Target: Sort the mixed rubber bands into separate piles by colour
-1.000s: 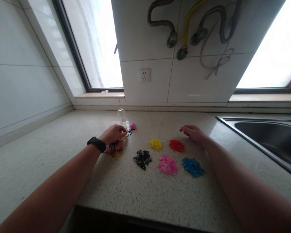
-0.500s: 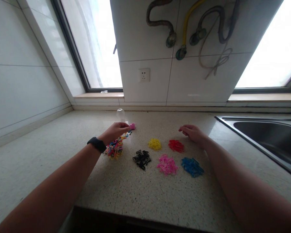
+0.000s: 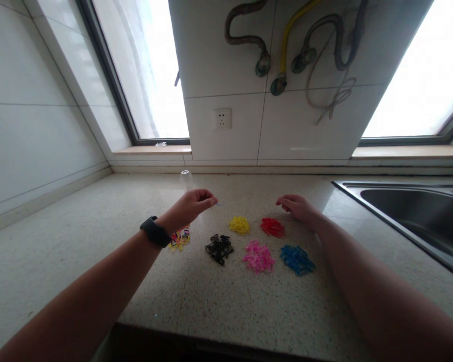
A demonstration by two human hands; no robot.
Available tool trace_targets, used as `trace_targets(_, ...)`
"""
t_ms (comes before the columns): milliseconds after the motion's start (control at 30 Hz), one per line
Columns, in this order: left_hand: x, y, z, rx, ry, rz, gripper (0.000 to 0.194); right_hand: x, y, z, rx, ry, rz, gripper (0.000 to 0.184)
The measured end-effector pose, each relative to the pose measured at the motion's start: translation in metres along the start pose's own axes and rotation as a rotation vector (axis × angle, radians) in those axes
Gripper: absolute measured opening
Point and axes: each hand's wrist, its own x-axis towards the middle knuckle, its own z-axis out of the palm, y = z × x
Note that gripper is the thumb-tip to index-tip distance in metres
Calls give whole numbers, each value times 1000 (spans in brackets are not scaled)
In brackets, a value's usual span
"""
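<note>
My left hand (image 3: 192,205), with a black watch on its wrist, hovers above the counter and pinches a small blue band (image 3: 219,204) between its fingertips. Below the wrist lies a mixed pile of coloured bands (image 3: 179,238). Sorted piles sit in front of me: black (image 3: 219,247), yellow (image 3: 239,225), red (image 3: 272,227), pink (image 3: 258,256) and blue (image 3: 296,259). My right hand (image 3: 296,206) rests on the counter just behind the red pile, fingers loosely curled and holding nothing. A clear glass jar (image 3: 186,179) stands behind my left hand.
A steel sink (image 3: 411,211) is set into the counter at the right. The tiled wall behind carries a socket (image 3: 222,118) and several hoses (image 3: 287,45). Windows flank the wall. The counter's front edge (image 3: 211,344) runs below my arms.
My left hand rose from the mixed pile and moved right, now pinching a small blue band. It now hides the pink object behind the pile. My right hand stayed put.
</note>
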Motion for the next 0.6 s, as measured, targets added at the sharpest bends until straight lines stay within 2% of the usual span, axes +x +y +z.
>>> trace_targets(233, 1, -4, 6, -161, -45, -12, 26, 3, 5, -1, -5, -9, -20, 39)
trace_targets(600, -14, 22, 23, -466, -111, -26, 35, 4, 6, 0, -8, -17, -17, 39)
